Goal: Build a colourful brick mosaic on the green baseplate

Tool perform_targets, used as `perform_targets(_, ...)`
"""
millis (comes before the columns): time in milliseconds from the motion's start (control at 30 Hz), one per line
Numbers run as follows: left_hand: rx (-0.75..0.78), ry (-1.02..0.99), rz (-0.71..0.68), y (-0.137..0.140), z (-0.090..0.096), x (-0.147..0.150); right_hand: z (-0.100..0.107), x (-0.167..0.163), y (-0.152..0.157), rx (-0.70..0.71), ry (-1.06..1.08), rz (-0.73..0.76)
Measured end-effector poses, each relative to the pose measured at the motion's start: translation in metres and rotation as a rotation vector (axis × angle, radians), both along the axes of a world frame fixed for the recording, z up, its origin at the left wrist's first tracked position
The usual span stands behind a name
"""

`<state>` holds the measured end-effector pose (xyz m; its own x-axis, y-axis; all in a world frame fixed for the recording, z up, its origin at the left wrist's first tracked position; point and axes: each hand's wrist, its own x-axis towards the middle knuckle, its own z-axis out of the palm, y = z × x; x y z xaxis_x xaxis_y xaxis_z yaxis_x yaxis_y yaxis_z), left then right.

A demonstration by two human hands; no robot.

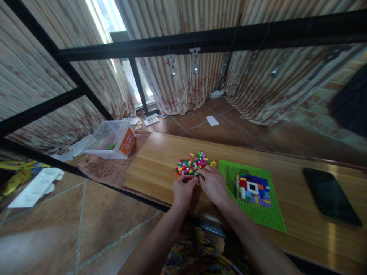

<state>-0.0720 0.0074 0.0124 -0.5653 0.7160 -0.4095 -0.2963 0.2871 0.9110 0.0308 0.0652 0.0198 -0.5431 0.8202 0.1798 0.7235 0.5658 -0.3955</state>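
A loose pile of small toy bricks in many colours lies on the wooden board. At its near edge are my left hand and my right hand, fingertips almost meeting. Both have thumb and fingers pinched together; anything between them is too small to make out. Just right of my right hand lies a green studded baseplate. On it stands a low block built of bricks, mostly blue and purple, with a white square around a black centre and some red and yellow at the left.
A black tablet or phone lies on the right of the wooden board. Off its left end stands a clear plastic box with an orange label and a few green pieces inside. A dark metal rail crosses beyond, before curtains.
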Motion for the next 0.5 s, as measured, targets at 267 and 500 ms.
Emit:
perform_targets(267,0.026,-0.175,0.026,-0.009,0.005,-0.002,0.0,-0.004,0.001,-0.002,-0.159,0.0)
perform_targets(500,0.058,-0.19,0.073,-0.014,0.01,-0.009,0.005,-0.005,0.002,-0.02,-0.221,-0.001)
